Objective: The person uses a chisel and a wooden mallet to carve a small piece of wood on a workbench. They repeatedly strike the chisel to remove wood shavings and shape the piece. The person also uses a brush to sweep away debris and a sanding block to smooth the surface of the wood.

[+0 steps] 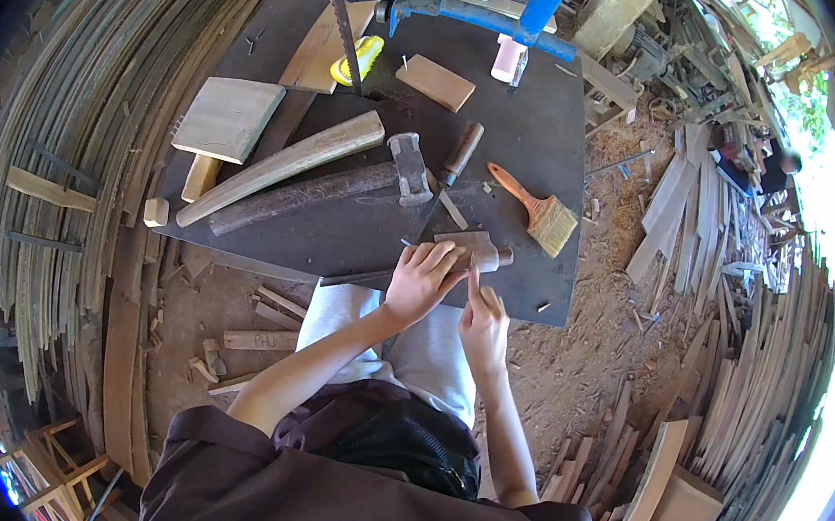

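Observation:
Near the front edge of the dark table (339, 243) lies a small brown wooden piece (482, 252) with a rounded, peg-like end. My left hand (423, 279) is closed over its left part, holding it down at the edge. From the right, my right hand (484, 319) touches the piece with its stretched index finger; the other fingers are curled and hold nothing I can see. Just beyond is a chisel-like tool (464, 155) with a brown handle. A hammer (409, 169) lies to its left, and a paintbrush (550, 225) to the right.
A pale wooden bar (286, 167), a flat board (230, 119) and a small block (435, 83) lie on the table. A saw blade (340, 22) stands near a yellow object (356, 61). Blue metal framing (547, 12) crosses the far edge. Stacked planks (78, 127) line the left side.

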Motion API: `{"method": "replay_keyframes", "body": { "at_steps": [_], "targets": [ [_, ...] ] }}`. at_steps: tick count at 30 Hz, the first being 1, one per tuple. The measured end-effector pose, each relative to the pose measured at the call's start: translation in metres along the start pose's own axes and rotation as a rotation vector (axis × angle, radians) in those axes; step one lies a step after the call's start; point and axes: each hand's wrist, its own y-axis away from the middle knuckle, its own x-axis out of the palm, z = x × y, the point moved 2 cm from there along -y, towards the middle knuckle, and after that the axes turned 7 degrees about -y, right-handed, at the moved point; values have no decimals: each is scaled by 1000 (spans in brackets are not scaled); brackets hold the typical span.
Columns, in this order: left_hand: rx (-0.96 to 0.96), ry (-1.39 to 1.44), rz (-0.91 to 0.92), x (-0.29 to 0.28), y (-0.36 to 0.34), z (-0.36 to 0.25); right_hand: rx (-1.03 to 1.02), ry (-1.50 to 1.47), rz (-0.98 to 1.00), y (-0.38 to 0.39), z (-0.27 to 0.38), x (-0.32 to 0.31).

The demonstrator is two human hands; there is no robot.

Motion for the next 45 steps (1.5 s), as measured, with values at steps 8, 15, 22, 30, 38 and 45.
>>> {"method": "replay_keyframes", "body": {
  "at_steps": [8,15,22,30,38,45],
  "targets": [
    [-4,24,24,-1,-3,0,-92,-17,-115,-31,-3,6],
    [42,6,30,0,-4,5,-33,-9,-50,-8,2,-4],
    [131,37,131,-21,0,29,-106,-30,-71,-1,20,11],
    [101,14,116,-23,-2,27,-47,-25,-64,-21,27,11],
    [77,49,130,-23,-2,26,-59,-14,-69,-15,27,9],
    [109,25,74,-24,-1,27,-18,2,4,-12,33,-2]
  ]
}}
